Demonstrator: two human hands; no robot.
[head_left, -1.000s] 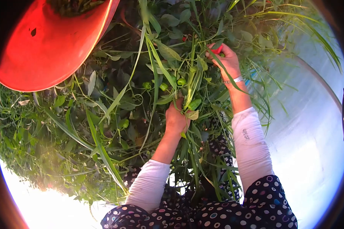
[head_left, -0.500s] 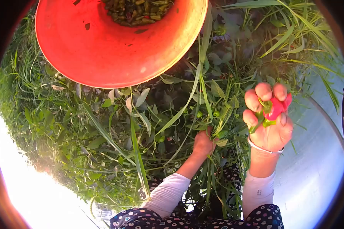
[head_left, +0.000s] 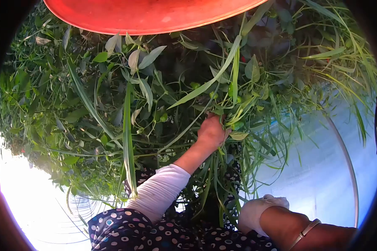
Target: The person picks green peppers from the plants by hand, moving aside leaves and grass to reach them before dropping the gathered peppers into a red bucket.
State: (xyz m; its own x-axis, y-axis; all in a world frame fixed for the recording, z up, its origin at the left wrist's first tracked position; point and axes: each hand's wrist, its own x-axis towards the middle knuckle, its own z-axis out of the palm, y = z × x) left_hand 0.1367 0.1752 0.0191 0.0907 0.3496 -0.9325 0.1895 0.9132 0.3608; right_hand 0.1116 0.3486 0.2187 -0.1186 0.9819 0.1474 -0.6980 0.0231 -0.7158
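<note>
The left hand (head_left: 211,131) is closed around a bunch of leafy green stalks (head_left: 232,113) at centre frame. The right hand is out of view; only its wrist shows at five o'clock. A large orange plastic basin (head_left: 146,14) sits at twelve o'clock.

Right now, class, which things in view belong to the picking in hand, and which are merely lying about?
In the work:
- left hand gripping the pepper plant's stems
- green peppers
- red basin
- right forearm, hand out of frame

Just around:
- grass blades
- pale hoop
</note>
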